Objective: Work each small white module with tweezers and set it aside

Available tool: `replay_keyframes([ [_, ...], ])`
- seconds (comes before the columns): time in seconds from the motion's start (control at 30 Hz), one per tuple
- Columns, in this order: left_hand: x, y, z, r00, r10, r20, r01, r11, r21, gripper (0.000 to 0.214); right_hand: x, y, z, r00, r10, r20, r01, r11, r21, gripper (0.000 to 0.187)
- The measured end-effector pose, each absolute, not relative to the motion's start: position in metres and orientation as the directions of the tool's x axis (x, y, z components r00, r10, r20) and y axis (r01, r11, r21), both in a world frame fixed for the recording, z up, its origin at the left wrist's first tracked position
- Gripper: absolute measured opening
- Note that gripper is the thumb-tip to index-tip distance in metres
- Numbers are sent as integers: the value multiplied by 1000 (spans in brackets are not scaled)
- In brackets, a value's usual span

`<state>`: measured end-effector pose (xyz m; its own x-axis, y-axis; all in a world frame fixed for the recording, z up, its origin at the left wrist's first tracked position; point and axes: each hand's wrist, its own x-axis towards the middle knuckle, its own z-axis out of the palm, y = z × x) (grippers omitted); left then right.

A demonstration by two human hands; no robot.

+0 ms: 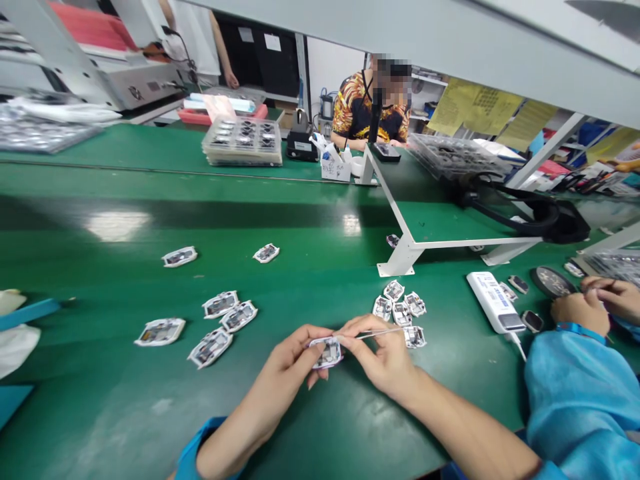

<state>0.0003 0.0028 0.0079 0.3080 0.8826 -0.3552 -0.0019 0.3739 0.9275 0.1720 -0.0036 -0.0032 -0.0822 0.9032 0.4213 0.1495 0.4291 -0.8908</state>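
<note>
Over the green workbench (125,413), the left hand (285,360) is pinching a white-edged module (326,353) between its fingertips, while the right hand (380,355) is pinching tweezers (375,333) against it, just beside a small pile of modules (399,308).

Small modules (239,316) on the workbench (90,413); power bank (495,303) to their right; trays (243,141) behind
</note>
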Motion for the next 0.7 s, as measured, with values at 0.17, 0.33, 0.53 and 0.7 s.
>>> replay_keyframes([
  [0.17,1,2,6,277,890,-363,-75,397,915,30,170,-4,-3,-78,890,449,113,455,-883,5],
  [0.33,1,4,5,292,890,-350,-87,389,917,29,170,-3,-4,-81,886,456,111,463,-880,5],
  [0.53,-1,7,5,427,862,-273,-24,313,950,34,175,2,-4,-39,915,402,184,402,-897,2],
  [0.7,-7,22,-17,409,906,-110,186,35,982,27,176,1,-4,10,890,457,230,442,-867,3],
])
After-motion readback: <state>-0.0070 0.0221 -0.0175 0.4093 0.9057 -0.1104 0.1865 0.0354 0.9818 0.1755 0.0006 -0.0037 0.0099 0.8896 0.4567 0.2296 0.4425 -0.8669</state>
